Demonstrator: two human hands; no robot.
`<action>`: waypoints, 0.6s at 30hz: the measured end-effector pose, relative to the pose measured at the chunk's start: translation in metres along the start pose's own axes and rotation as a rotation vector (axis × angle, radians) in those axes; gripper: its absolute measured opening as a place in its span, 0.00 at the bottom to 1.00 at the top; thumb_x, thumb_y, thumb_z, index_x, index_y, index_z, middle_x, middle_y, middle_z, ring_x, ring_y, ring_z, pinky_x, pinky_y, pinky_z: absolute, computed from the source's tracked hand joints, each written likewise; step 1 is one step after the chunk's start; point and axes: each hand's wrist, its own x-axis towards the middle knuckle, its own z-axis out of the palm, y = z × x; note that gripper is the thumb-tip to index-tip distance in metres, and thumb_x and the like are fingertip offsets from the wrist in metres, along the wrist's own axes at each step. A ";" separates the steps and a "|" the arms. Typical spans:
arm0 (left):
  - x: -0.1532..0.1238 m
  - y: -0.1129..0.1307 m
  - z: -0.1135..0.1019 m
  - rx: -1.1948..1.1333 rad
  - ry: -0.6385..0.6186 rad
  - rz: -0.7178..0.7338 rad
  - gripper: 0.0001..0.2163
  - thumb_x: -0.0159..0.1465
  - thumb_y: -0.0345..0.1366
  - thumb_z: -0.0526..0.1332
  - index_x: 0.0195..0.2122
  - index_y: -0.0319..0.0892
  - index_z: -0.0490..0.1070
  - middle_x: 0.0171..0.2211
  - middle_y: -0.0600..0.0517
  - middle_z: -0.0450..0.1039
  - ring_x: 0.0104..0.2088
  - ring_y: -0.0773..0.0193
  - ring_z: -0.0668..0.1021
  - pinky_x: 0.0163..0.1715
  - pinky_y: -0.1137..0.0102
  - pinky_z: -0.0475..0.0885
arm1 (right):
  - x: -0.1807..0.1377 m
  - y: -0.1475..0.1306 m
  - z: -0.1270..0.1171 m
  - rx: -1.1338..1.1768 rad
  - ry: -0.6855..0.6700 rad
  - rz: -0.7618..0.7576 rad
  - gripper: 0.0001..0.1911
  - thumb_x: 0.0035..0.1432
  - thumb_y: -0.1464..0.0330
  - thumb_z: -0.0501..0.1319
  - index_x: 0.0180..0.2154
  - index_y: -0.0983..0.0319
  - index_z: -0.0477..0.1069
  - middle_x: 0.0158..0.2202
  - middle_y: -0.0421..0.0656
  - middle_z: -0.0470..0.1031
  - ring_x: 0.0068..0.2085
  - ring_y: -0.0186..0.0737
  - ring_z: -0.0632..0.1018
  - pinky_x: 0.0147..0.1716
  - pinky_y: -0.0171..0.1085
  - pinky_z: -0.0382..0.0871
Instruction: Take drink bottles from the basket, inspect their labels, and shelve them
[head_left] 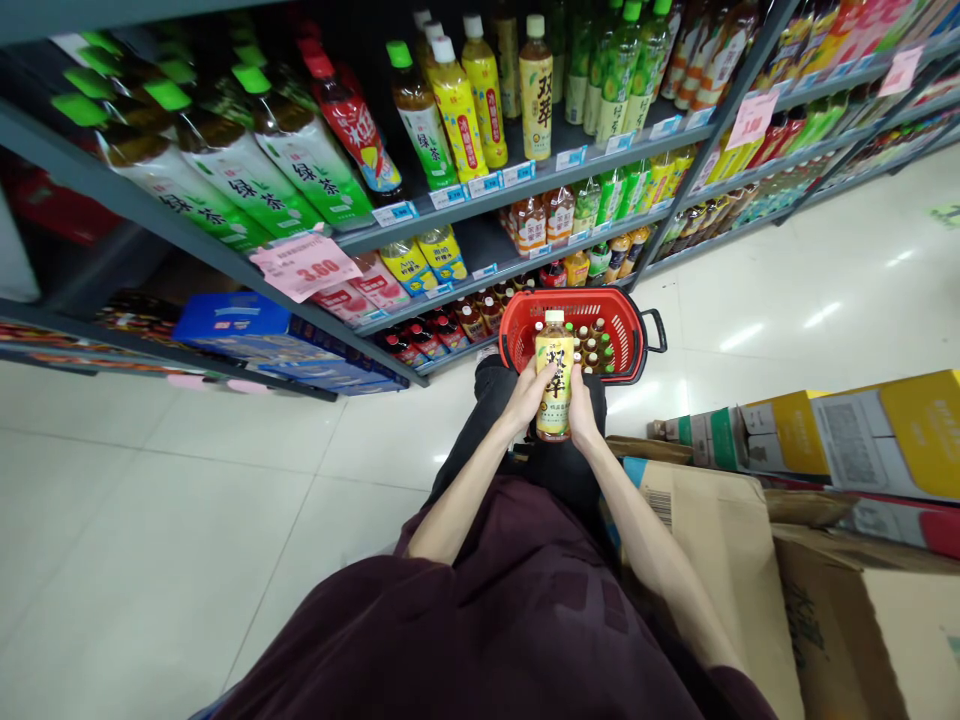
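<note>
Upright between my two hands is a yellow-labelled drink bottle (553,385) with a pale cap. My left hand (527,397) grips its left side, the thumb lying on the label. Against the right side, the fingers of my right hand (583,405) are wrapped round it. Just beyond the bottle, a red shopping basket (517,322) with a black rim stands on the floor, holding several capped bottles (592,345). The held bottle hides part of the basket. A similar bottle (536,95) stands on the upper shelf.
Shelves of drinks run along the front; large green tea bottles (232,180) fill the left, with a pink price card (306,265) below them. Blue cartons (247,330) sit lower left. Cardboard boxes (720,560) are close on my right, beside yellow cartons (892,430). Pale tiles (187,520) cover the floor.
</note>
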 end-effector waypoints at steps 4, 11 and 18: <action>0.001 -0.004 0.002 -0.001 0.026 -0.004 0.23 0.66 0.48 0.64 0.57 0.41 0.73 0.53 0.44 0.78 0.54 0.48 0.79 0.57 0.57 0.71 | -0.001 -0.003 0.001 0.013 -0.004 0.015 0.36 0.62 0.39 0.55 0.44 0.63 0.82 0.34 0.46 0.85 0.39 0.48 0.85 0.41 0.40 0.78; 0.002 -0.008 0.001 0.101 0.061 0.035 0.21 0.66 0.49 0.63 0.54 0.40 0.74 0.50 0.45 0.79 0.51 0.50 0.80 0.55 0.59 0.73 | -0.002 -0.006 0.005 0.064 0.004 0.058 0.36 0.60 0.39 0.56 0.41 0.65 0.82 0.33 0.46 0.84 0.39 0.48 0.84 0.39 0.39 0.77; 0.002 -0.006 0.000 0.143 0.029 0.022 0.22 0.68 0.49 0.61 0.58 0.41 0.73 0.52 0.45 0.79 0.52 0.49 0.80 0.55 0.59 0.73 | -0.002 -0.007 0.006 0.102 0.009 0.081 0.34 0.60 0.40 0.57 0.41 0.64 0.81 0.32 0.46 0.84 0.38 0.47 0.84 0.36 0.39 0.77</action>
